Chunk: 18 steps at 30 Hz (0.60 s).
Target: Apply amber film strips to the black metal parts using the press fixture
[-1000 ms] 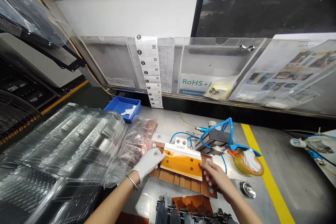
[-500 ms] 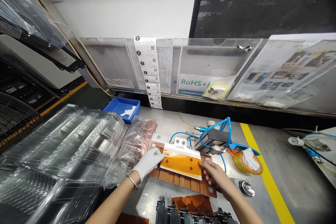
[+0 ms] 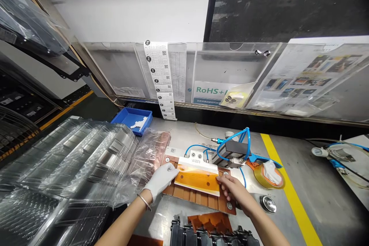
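A translucent orange film sheet (image 3: 197,180) with white strips along its long edges lies over a brown grooved fixture plate (image 3: 187,196). My left hand (image 3: 162,180), in a white glove, pinches the sheet's left edge. At the right edge my bare right hand (image 3: 235,190) grips it between thumb and fingers. Behind the sheet stands a metal block (image 3: 196,157) marked JJ-25070, with blue air tubes joined to it. Just in front of the fixture lie black plastic parts (image 3: 213,236) and another orange-brown sheet (image 3: 209,221).
Clear plastic trays (image 3: 77,153) and a bagged copper-coloured stack (image 3: 150,153) are on the left, near a blue bin (image 3: 131,117). To the right are a tape roll (image 3: 269,177), a round metal lid-like piece (image 3: 268,203) and a pneumatic unit (image 3: 230,152).
The view has shifted slightly. Both hands keep their places at the two ends of the orange film sheet, which stays over the fixture.
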### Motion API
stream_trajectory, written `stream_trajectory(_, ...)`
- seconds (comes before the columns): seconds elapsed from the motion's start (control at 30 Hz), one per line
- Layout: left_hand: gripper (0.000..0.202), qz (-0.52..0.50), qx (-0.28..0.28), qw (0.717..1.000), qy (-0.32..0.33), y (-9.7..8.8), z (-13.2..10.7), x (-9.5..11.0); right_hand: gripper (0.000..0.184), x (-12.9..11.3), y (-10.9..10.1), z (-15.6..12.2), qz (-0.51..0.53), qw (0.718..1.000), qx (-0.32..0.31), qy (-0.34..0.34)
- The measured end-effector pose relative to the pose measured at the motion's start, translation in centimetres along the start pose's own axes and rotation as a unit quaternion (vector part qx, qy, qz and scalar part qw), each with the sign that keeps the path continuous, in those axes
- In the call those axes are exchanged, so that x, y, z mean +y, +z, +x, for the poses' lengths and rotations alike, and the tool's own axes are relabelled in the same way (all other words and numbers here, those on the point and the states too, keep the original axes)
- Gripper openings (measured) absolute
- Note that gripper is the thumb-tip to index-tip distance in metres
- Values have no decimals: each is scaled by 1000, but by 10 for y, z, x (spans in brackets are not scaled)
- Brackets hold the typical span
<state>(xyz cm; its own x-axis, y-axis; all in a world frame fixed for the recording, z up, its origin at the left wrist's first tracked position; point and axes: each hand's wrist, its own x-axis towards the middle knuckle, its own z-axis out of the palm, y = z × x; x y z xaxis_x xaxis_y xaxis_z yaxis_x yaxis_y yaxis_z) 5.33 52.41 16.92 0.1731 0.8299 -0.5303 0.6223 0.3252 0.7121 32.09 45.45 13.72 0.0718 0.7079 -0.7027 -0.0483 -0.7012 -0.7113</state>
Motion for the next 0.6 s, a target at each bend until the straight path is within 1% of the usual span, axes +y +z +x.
stream_trajectory(0.2, 27, 0, 6, 1000, 5, 0, -1, 1, 25, -8, 0, -3, -23, 1000, 4, 8)
stream_trajectory(0.43, 28, 2, 10, 1000, 10, 1, -1, 1, 26, -12, 1, -5, -50, 999, 3, 7)
stream_trajectory(0.6, 28, -8, 25, 1000, 3, 1, 0, 2, 27, -12, -2, -4, -97, 995, 6, 7)
